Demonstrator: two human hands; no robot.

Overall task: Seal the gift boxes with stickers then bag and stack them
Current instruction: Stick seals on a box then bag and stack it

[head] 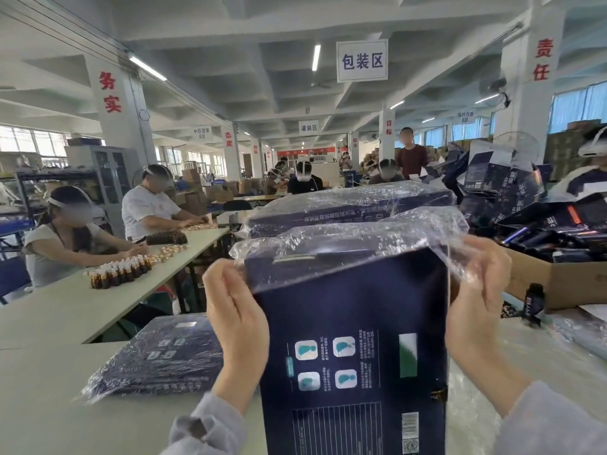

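The navy gift box (354, 339) stands upright between the hands, its top end under a clear plastic bag (361, 238). The left hand (235, 310) pinches the bag's edge at the box's upper left corner; the right hand (476, 290) grips the film (bunched, glossy) at the right. A bagged box (157, 359) lies on the table (42, 405) left of the left hand.

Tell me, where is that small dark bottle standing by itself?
The small dark bottle stands on the table at the right of the head view, just in front of the cardboard carton and beyond the right hand.
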